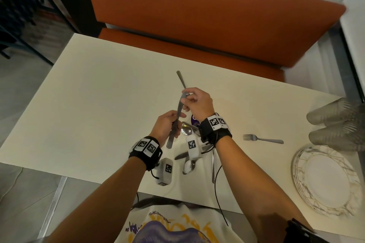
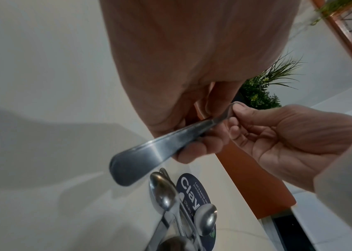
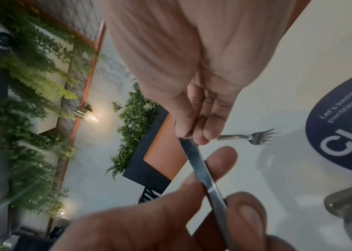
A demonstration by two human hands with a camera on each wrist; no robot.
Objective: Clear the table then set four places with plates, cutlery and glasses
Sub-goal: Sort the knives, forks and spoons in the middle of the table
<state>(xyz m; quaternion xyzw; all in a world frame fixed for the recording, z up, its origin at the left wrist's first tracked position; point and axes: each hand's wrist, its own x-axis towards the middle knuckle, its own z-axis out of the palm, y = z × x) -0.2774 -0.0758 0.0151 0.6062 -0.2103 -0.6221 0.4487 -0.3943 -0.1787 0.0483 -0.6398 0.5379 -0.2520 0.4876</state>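
Above the worktop (image 1: 94, 88), a piece of cutlery (image 1: 176, 118) runs lengthwise away from the person, its broad handle gripped by the left hand (image 1: 167, 127), its far end pinched by the right hand (image 1: 198, 102).

Cream-white rectangular tabletop (image 1: 94, 92), bare over its left half. Near the middle of the near edge lay a loose heap of cutlery (image 1: 187, 144) — spoons and knives, crossed over one another, partly on a round dark-blue sticker (image 2: 189, 202) printed with white lettering. Toward the middle, nearer the far edge, rested a single utensil handle (image 1: 180, 78), its other end hidden. Right of the heap, well apart, lay a lone fork (image 1: 262, 139), tines pointing left. At the near right corner sat a stack of marbled plates (image 1: 308, 155); just beyond it, along the right edge, lay translucent cups (image 1: 333, 116) on their sides.
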